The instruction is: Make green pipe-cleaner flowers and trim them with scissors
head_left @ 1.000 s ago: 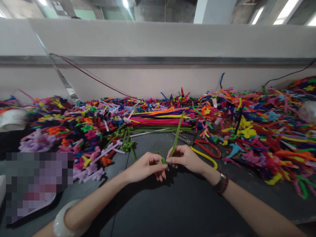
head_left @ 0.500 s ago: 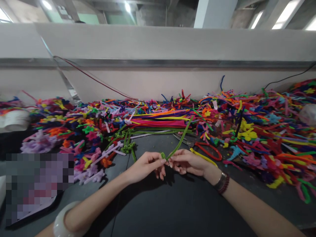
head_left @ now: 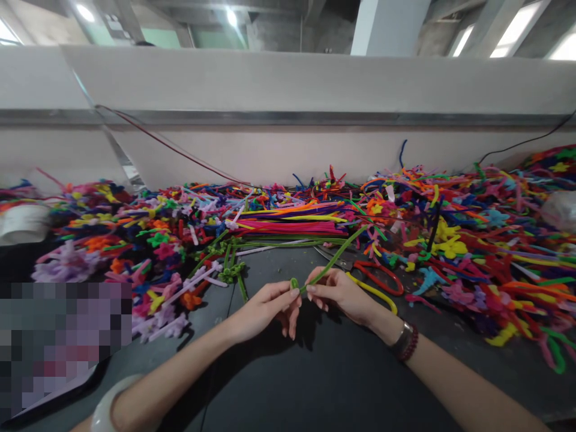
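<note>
1. Over the middle of the bench (head_left: 337, 378), a green strip (head_left: 344, 247) was held up between the left hand (head_left: 269, 305) and the right hand (head_left: 344, 295), whose fingertips were close together.
2. The left hand pinched the strip near its small curled end, thumb against forefinger; the curl stuck up past the fingertips, and the other fingers hung loosely bent below.
3. The right hand pinched the same strip just beside that, also thumb to forefinger; the long free part slanted up and away to the right.
4. Beyond the right hand lay scissors (head_left: 359, 265), one handle red, the other yellow.
5. Past the left hand lay green pieces (head_left: 233, 273) with knotted ends.
6. Farther back was a bundle (head_left: 292, 225) of straight strips, mostly pink, purple, orange and yellow, with green ones along its near edge.
7. Mixed heaps spread to the left (head_left: 157, 240) and right (head_left: 486, 252), many pieces flower-shaped.
8. At far left stood a white cup (head_left: 24, 225); a pale partition (head_left: 288, 84) ran behind everything.
</note>
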A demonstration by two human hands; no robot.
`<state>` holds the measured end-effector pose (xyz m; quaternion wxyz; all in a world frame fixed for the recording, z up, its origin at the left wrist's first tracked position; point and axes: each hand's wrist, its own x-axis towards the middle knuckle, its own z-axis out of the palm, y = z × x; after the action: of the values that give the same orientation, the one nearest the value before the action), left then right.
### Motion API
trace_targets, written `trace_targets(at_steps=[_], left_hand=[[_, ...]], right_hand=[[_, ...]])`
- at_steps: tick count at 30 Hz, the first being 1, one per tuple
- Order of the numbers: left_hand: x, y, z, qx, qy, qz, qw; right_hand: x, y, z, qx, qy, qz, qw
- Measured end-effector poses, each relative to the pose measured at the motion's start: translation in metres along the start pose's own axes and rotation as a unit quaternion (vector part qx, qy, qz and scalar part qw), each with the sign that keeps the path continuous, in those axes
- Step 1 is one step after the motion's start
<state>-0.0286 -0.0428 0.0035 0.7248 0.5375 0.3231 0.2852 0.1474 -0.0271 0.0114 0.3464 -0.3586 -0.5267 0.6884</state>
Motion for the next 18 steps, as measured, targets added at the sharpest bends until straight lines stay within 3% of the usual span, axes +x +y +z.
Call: trace_targets(at_steps=[8, 18], left_hand=[[0.0036, 0.0043, -0.0034, 0.006, 0.077, 0.026, 0.997], [-0.0008, 0.0049, -0.0036, 0.078, -0.012, -0.025, 0.997]], right_hand=[[-0.0012, -0.0041, 0.0028, -0.05, 0.03, -0.023, 0.998], [0.0003, 0.0033, 0.001, -0.08, -0.006, 0.001, 0.997]])
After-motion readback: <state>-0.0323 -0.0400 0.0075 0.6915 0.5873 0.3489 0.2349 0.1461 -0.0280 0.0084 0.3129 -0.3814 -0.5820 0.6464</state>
